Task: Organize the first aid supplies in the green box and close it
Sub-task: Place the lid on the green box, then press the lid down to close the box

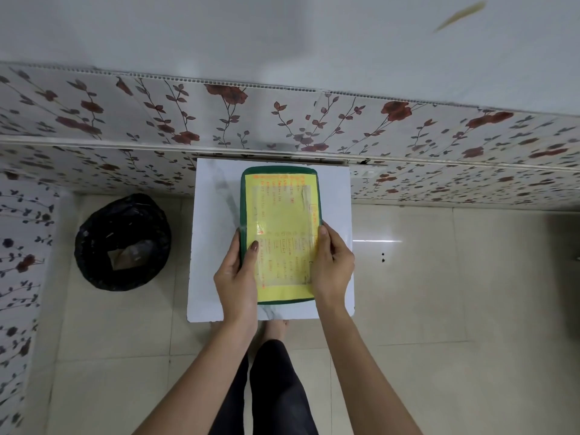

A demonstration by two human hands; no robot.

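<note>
The green box (280,172) lies on a small white table (213,221), its lid down. A yellow sheet with orange writing (282,215) covers the lid's top, taped over. My left hand (237,274) grips the box's left edge near the front, thumb on the lid. On the right edge, my right hand (332,265) holds the box with its thumb pressed along the lid's rim. No first aid supplies are visible; the inside of the box is hidden.
A black-lined waste bin (122,243) stands on the tiled floor left of the table. A floral-patterned wall (282,127) runs right behind the table. My legs and feet (276,372) are below the table's front edge.
</note>
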